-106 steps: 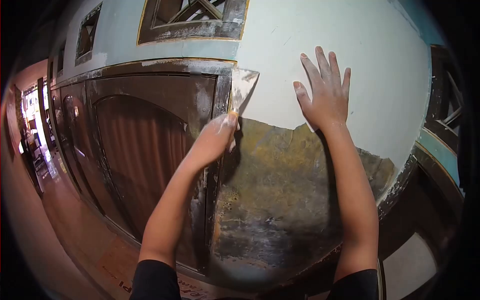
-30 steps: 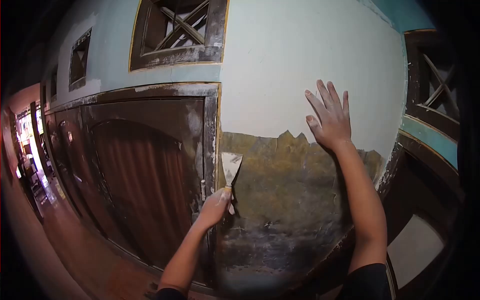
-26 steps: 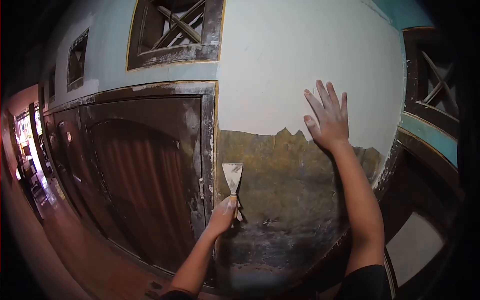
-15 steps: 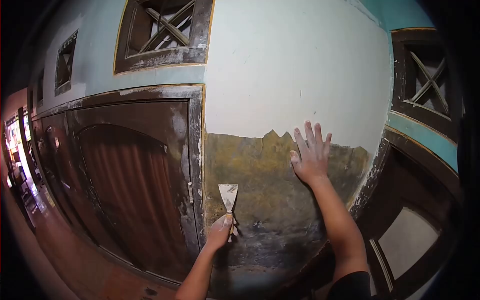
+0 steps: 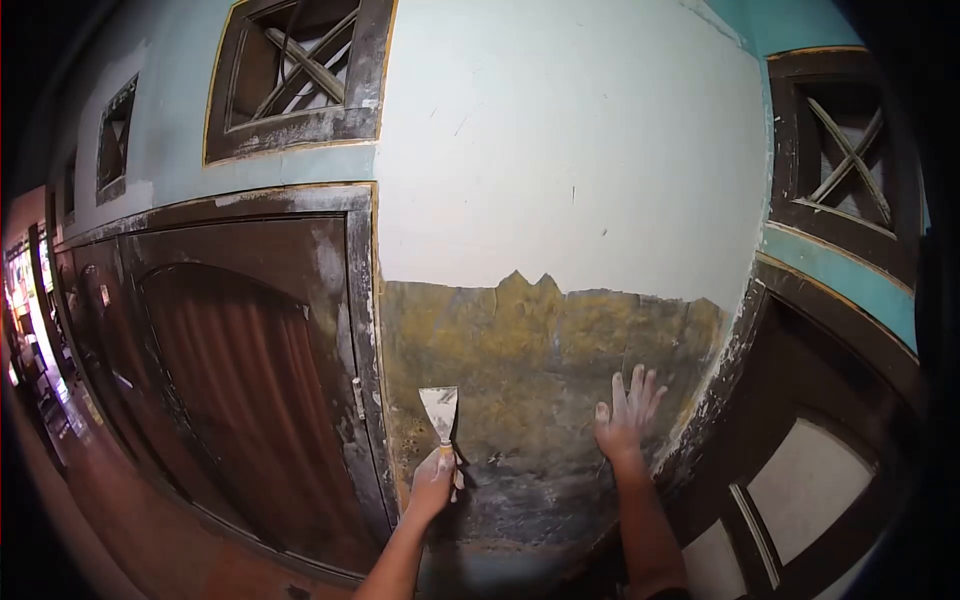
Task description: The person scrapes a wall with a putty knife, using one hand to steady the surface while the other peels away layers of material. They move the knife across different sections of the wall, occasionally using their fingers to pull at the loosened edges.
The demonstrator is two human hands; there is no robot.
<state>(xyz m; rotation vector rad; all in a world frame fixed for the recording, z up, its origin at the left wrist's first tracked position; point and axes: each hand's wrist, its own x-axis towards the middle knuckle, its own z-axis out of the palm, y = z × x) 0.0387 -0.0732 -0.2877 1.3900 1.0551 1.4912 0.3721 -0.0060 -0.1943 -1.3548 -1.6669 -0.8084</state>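
Overhead, pale plaster tops a bare, stained wall [image 5: 540, 350] beside a dark door [image 5: 240, 370]. Left hand [image 5: 432, 482] grips a scraper [image 5: 439, 410]; right hand [image 5: 626, 418] lies flat, fingers spread.

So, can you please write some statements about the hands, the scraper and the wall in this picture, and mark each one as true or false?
1. The left hand holds a putty knife with its blade pointing up. True.
2. The right hand is pressed flat on the white upper part of the wall. False: it rests with fingers spread on the dark bare patch, below the white plaster.
3. The putty knife is close to the brown door frame. True.
4. The right hand holds a brush. False: it holds nothing.
5. The bare patch lies above the white plaster. False: it lies below it.
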